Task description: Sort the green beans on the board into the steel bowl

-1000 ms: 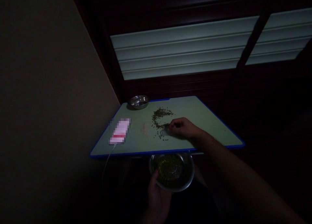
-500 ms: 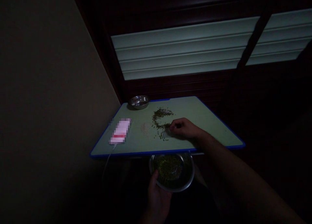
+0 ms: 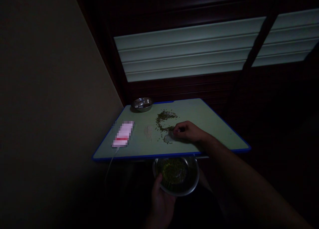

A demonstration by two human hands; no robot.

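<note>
My left hand (image 3: 162, 202) grips the near-left rim of a round metal bowl (image 3: 191, 185), thumb inside and fingers under it. The bowl is held just below the near edge of the tabletop and contains many small green beans (image 3: 174, 171). My right hand (image 3: 188, 131) is on the tabletop, its fingers pinched together beside scattered green beans (image 3: 164, 117) that form a curved patch. A pale, see-through patch (image 3: 169, 136) shows at the fingertips; whether the fingers hold it is too dark to tell.
The pale tabletop (image 3: 211, 122) has a blue rim. A small metal bowl (image 3: 142, 104) stands at its far left corner. A phone (image 3: 123, 134) with a white cable (image 3: 109, 167) lies at the left. Pale specks (image 3: 149, 131) lie between phone and beans. A wall and slatted panels border the table.
Almost nothing differs. Both hands, the bowl and the scattered beans keep their places, apart from a very slight shift of view.
</note>
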